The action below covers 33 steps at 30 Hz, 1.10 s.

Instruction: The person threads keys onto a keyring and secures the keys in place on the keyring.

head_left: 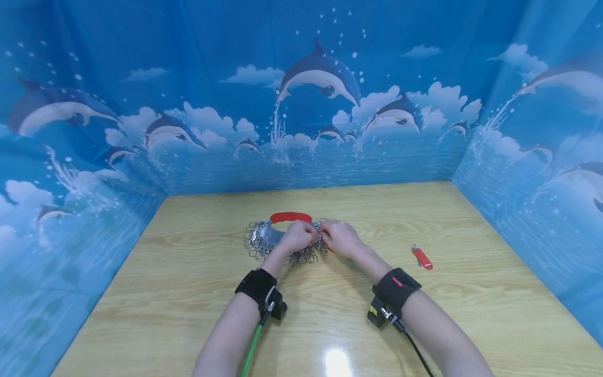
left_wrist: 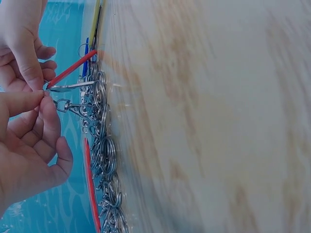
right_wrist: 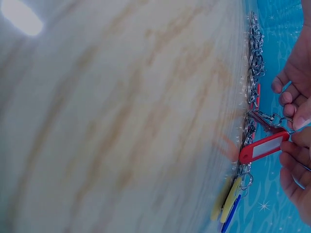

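Note:
A metal key carrier with a red handle lies on the table, its edge hung with a cluster of snap hooks and split rings. Over the cluster's right end, my left hand pinches the ring of a swivel snap hook between thumb and fingertip. My right hand meets it fingertip to fingertip, pinching the ring end of a red key tag. A silver key hangs beside this tag. The fingertips partly hide both rings.
Another red key tag with a key lies apart on the right of the wood-grain table. A yellow tag and a blue tag lie by the cluster's end. A blue dolphin curtain encloses the table's back and sides.

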Available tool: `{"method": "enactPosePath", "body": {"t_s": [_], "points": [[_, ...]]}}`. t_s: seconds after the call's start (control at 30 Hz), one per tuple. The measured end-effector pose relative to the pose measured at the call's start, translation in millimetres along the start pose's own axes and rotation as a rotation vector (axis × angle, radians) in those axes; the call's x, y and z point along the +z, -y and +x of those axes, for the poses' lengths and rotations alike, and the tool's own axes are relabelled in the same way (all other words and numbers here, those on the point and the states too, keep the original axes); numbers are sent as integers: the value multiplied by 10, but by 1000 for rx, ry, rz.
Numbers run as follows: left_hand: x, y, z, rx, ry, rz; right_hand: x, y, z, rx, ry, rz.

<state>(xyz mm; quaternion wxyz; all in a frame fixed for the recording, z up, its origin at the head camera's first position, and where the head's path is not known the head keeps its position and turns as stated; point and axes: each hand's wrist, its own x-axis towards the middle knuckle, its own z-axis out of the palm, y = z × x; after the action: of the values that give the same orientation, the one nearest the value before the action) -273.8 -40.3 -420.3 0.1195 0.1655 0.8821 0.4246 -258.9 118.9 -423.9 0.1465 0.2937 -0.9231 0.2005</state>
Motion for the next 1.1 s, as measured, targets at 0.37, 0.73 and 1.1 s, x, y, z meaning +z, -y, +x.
{"method": "enactPosePath", "body": {"t_s": [0.37,0.73,1.1], "points": [[-14,8,-3,-42,-1,-76,7,-12,1,6,4,6],[7,-16,-36,4,12,54,-10,-14,5,108,38,1],[25,-50,-22,-16,-15,30,-14,-13,6,50,10,-9]]}}
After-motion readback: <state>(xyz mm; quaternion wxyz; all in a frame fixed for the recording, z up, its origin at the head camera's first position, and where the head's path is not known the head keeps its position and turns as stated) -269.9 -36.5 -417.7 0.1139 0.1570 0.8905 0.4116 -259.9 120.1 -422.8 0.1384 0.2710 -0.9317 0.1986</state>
